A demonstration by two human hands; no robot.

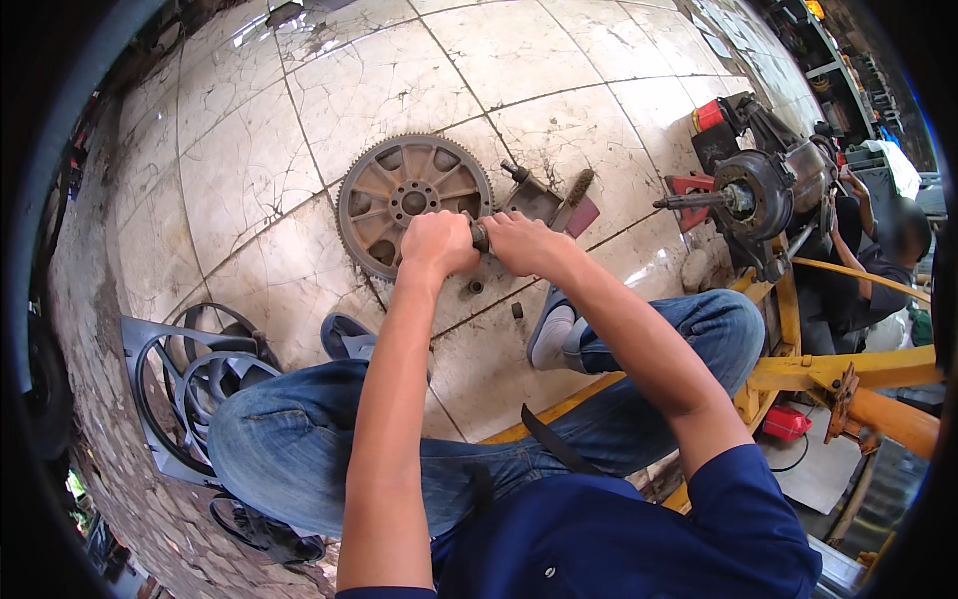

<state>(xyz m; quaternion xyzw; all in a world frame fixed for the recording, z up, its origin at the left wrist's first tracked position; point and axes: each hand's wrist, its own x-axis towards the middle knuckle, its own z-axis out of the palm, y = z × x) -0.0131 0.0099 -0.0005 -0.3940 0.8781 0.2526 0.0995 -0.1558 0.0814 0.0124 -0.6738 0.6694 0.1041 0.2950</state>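
Note:
My left hand [439,244] and my right hand [521,244] are both closed, knuckles up, on a short dark cylindrical metal part [480,237]. Only its middle shows between them; the fingers hide the ends, so its exact kind is unclear. Just beyond my left hand, a large toothed flywheel [398,203] with rusty spokes lies flat on the tiled floor [239,180]. A small dark metal ring [476,287] and a small dark cylindrical piece [517,310] rest on the tiles nearer to me.
Beyond my right hand lie a bristle brush [577,188] and a dark metal piece [532,196]. A greasy hub assembly [763,195] stands at the right, near a yellow metal frame [848,371]. Another person [868,265] crouches behind it. A fan shroud [185,389] lies left.

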